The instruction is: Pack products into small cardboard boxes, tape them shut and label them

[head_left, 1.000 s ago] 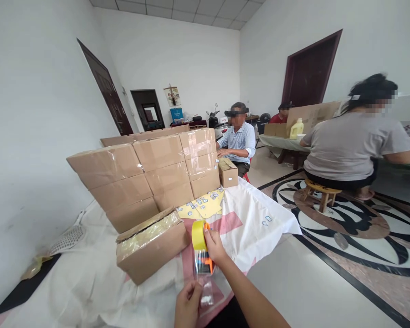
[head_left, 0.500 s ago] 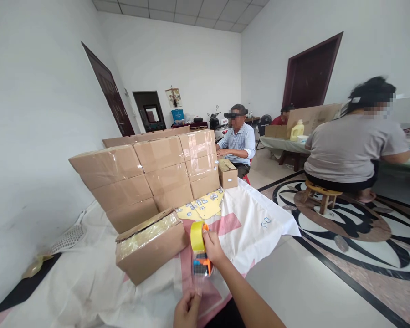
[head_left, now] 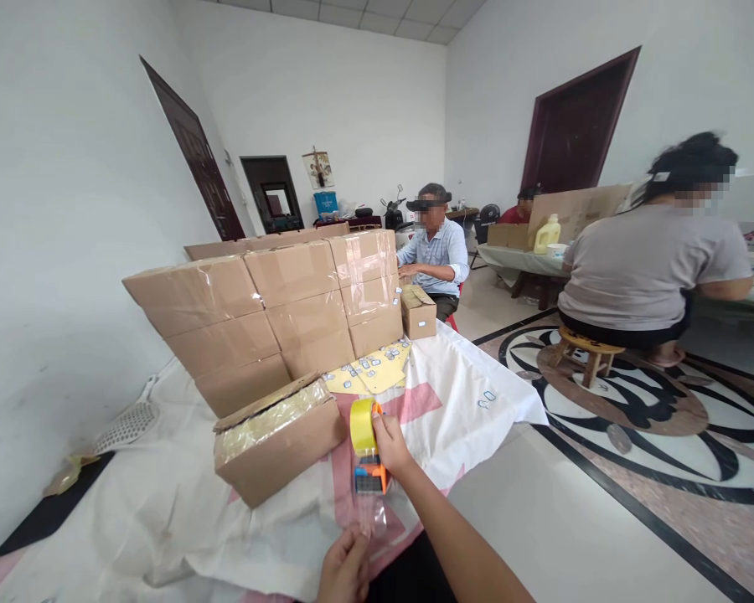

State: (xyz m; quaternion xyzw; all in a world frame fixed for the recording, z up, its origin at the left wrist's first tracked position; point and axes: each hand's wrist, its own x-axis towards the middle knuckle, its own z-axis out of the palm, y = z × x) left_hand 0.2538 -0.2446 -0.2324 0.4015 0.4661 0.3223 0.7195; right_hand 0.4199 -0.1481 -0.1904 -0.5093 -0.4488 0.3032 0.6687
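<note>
My right hand [head_left: 390, 441] grips a tape dispenser [head_left: 369, 476] with an orange frame and a yellow roll of tape [head_left: 363, 425] on it. A strip of clear tape [head_left: 374, 512] hangs down from the dispenser. At its lower end my left hand [head_left: 347, 559] is closed, thumb against finger, seemingly on the tape's end. Left of the dispenser stands a brown carton [head_left: 282, 448], tilted in view, with clear, yellowish tape along its top seam. Neither hand touches this carton.
Several taped cartons [head_left: 305, 310] form a stacked wall behind. A small carton [head_left: 419, 311] and yellow patterned sheets [head_left: 377, 368] lie beyond the dispenser. A plastic fly swatter [head_left: 126, 423] is at left. One person [head_left: 436, 247] sits opposite; another [head_left: 653, 260] sits on a stool at right.
The view shifts slightly. My right hand stays on the dispenser, which has turned a little, and the tape strip looks shorter. My left hand remains pinched near the strip's lower end.
</note>
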